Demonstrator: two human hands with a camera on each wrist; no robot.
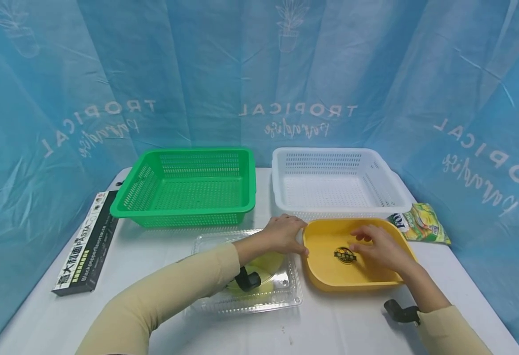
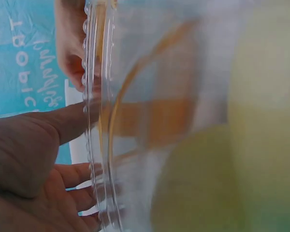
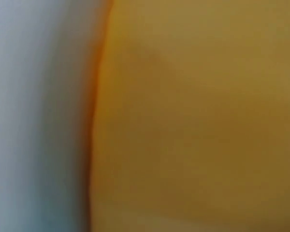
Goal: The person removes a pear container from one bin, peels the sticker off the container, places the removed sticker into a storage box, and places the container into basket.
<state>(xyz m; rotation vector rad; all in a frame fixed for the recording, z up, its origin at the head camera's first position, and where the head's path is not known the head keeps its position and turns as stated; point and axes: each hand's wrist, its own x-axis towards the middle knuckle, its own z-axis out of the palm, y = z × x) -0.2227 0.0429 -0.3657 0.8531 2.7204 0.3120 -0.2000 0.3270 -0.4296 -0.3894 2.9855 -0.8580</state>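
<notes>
A yellow plastic basin [image 1: 326, 281] with rounded corners stands at the right front, a dark logo [image 1: 345, 255] on its floor. My left hand [image 1: 283, 234] is at the basin's left rim, thumb and fingers extended and apart; firm contact is hard to make out. Over the basin's inside hovers my right hand [image 1: 381, 249], fingers loosely bent, with nothing visible in them. Beneath my left forearm lies a clear plastic box [image 1: 288, 296] with pale yellow-green round shapes [image 2: 193, 183] showing through it. The basin's wall fills the right wrist view, blurred.
Behind are a green basket [image 1: 184, 217] and a white basket [image 1: 343, 213]. A black pasta box [image 1: 86, 241] lies at the left edge. At the right, a yellow-green packet [image 1: 423, 224] lies partly under the white basket's rim. Blue curtains [image 1: 259, 64] surround the table.
</notes>
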